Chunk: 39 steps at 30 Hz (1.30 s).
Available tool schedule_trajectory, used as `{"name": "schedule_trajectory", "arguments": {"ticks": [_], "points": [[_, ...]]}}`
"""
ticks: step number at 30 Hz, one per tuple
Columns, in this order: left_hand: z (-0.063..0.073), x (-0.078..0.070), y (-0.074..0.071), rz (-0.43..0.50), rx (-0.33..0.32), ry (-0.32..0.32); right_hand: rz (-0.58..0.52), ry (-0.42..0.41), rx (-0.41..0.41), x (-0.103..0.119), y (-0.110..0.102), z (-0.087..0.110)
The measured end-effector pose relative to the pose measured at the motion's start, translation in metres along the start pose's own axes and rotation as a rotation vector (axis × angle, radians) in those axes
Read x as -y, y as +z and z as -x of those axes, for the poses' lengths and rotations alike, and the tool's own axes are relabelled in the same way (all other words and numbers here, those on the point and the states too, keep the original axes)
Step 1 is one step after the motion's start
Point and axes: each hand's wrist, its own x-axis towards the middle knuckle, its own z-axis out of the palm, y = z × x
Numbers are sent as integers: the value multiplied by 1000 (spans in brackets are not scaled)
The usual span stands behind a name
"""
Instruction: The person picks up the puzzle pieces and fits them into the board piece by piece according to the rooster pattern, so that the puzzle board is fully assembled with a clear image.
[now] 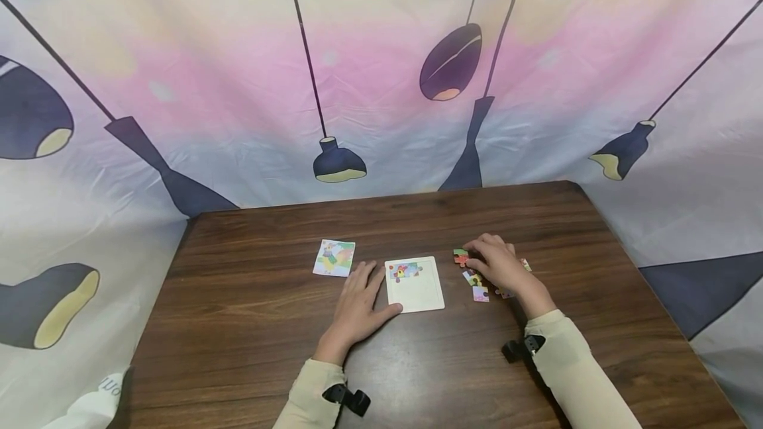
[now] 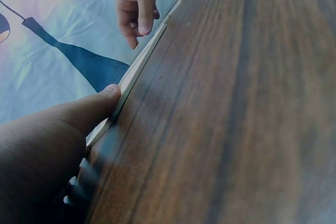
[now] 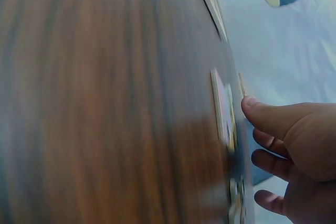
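Board [image 1: 420, 298], white and square with rounded corners, lies flat near the middle of the brown wood table [image 1: 238, 323]. Joined pieces [image 1: 401, 271], multicoloured, sit in its upper left part; the rest of its face shows bare. Left hand [image 1: 357, 310] lies along the board's left side, fingers straight and a bit spread, thumb wide of them, thumb tip on the board's near left edge. Left wrist view agrees: 1 thumb tip on the edge, seen side-on. Picture card [image 1: 334, 258], pale with green and yellow areas, lies flat left of the board, just beside the left fingertips.

Right hand [image 1: 501, 267] is over the loose pieces, right of the board and apart from it. Its fingers are bent, with a narrow gap between thumb and index in head view. Red-and-green piece [image 1: 460, 257] shows right by that gap; can't tell if it's pinched. Right wrist view has 1 thin sliver at the thumb tip, blurred, contact unclear. Pink piece [image 1: 481, 294] lies nearest the viewer, below a yellow-and-white piece [image 1: 473, 279]; others are partly hidden under the hand.

Sleeves are cream, 1 black wrist camera [image 1: 347, 398] on the left, 1 on the right. Backdrop cloth [image 1: 238, 85] in pastels, printed with dark lamps [image 1: 338, 163].
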Motion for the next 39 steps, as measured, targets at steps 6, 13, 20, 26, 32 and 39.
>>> {"name": "schedule_trajectory", "arguments": {"ticks": [6, 13, 20, 26, 32, 39], "points": [[1, 0, 0, -14, 1, 7, -19, -62, 17, 19, 10, -7], [1, 1, 2, -17, 0, 14, -20, -117, 54, 37, 20, -13], [1, 0, 0, -12, -3, 13, -7, -118, 115, 49, 27, -20], [1, 0, 0, -4, 18, 2, -14, -124, 117, 52, 29, -19], [0, 1, 1, -6, 19, -2, -34, -167, 100, 54, 31, -18], [0, 1, 0, -2, 13, -1, -42, -169, 65, 50, 26, -15]]}}
